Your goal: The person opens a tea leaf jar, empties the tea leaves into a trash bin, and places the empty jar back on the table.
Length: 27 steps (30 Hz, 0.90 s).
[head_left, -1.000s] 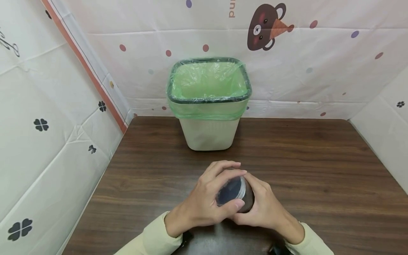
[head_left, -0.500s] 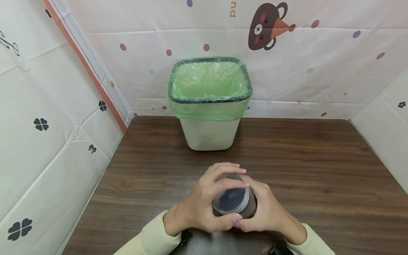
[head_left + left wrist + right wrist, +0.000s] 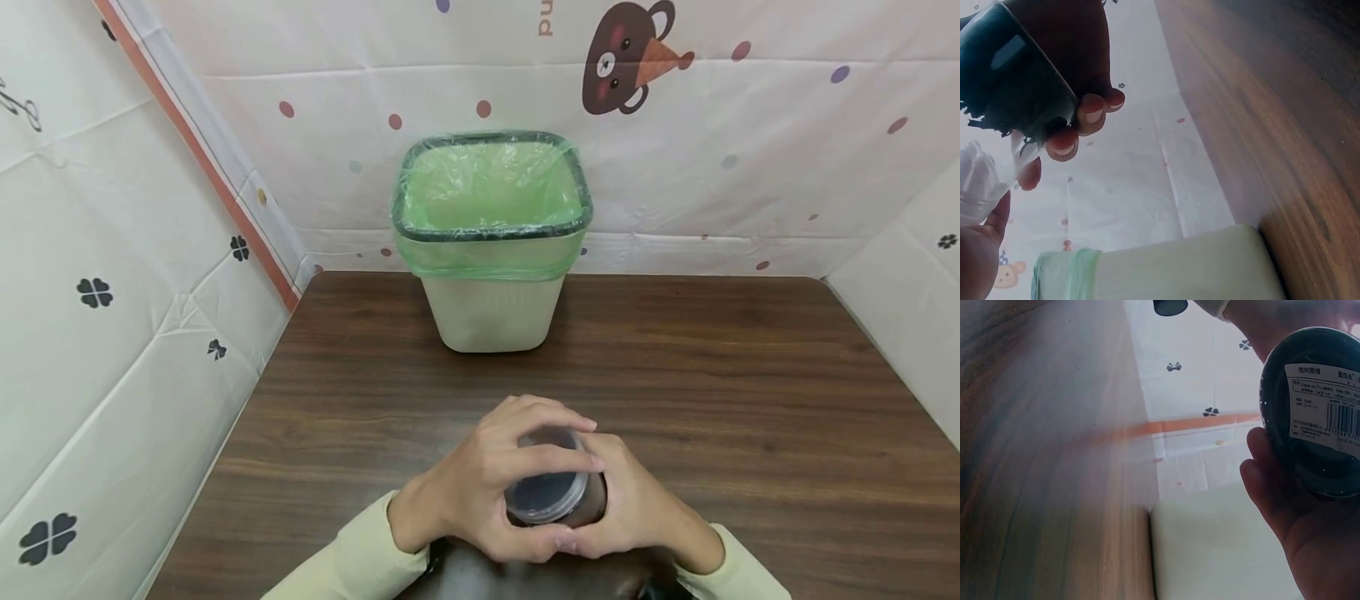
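Note:
Between both hands, above the table, is a clear round plastic jar (image 3: 547, 492) with dark contents. My left hand (image 3: 476, 479) reaches over its top end, gripping the clear lid (image 3: 979, 194) with spread fingers and thumb. My right hand (image 3: 637, 500) wraps round the body from the other side. Both thumbs meet at the near side of the jar. In the left wrist view, the dark contents show ragged, flaky edges through the clear wall. A white label (image 3: 1325, 406) with a barcode is stuck on the jar's base, which faces the right wrist camera.
A pale bin (image 3: 491, 321) lined with a green bag (image 3: 491, 262) stands at the table's far edge, beyond the hands. The brown wood table (image 3: 337, 400) spreads to either side. Printed cloth (image 3: 315, 158) hangs behind and along both sides.
Both hands and the jar have come slightly nearer to the body. The jar's top has tipped toward the head camera, and the left fingers have shifted across the lid.

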Each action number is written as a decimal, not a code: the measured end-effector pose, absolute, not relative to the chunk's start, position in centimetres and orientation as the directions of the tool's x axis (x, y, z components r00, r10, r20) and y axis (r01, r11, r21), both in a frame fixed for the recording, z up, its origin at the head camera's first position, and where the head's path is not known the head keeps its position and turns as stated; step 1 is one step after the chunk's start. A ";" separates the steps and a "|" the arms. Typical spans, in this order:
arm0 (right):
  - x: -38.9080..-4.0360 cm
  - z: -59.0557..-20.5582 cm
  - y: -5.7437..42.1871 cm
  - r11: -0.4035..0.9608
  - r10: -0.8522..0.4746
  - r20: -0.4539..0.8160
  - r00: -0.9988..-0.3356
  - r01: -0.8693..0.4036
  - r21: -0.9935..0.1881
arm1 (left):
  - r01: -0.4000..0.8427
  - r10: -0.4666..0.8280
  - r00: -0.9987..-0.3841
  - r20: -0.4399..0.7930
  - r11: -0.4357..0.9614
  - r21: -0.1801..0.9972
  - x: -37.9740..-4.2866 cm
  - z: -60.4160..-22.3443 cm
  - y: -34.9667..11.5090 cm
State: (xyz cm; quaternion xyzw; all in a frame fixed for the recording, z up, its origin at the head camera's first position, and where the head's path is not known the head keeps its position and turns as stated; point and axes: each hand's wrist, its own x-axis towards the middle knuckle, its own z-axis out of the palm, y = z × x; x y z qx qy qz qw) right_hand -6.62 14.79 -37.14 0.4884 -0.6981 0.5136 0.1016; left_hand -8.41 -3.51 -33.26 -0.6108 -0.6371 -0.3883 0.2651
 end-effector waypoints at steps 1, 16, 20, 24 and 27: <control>-6.7 -37.3 14.8 -0.013 -0.581 0.645 -0.497 -0.786 -0.618 | 0.985 0.574 -0.110 0.812 -0.046 0.166 -8.4 -33.4 -3.5; -6.6 -36.9 14.5 -0.004 -0.560 0.659 -0.502 -0.794 -0.608 | 0.988 0.539 -0.131 0.832 0.001 0.155 -8.6 -33.8 -3.3; -6.3 -36.4 14.4 0.064 -0.537 0.649 -0.539 -0.793 -0.606 | 0.983 0.518 -0.174 0.838 0.037 0.182 -8.5 -33.7 -3.2; -6.3 -36.7 14.6 0.143 -0.509 0.642 -0.573 -0.792 -0.594 | 0.972 0.494 -0.235 0.837 0.100 0.214 -8.4 -34.0 -3.0; -6.5 -37.7 14.8 0.210 -0.490 0.633 -0.599 -0.786 -0.581 | 0.956 0.471 -0.294 0.832 0.160 0.247 -8.3 -34.5 -2.9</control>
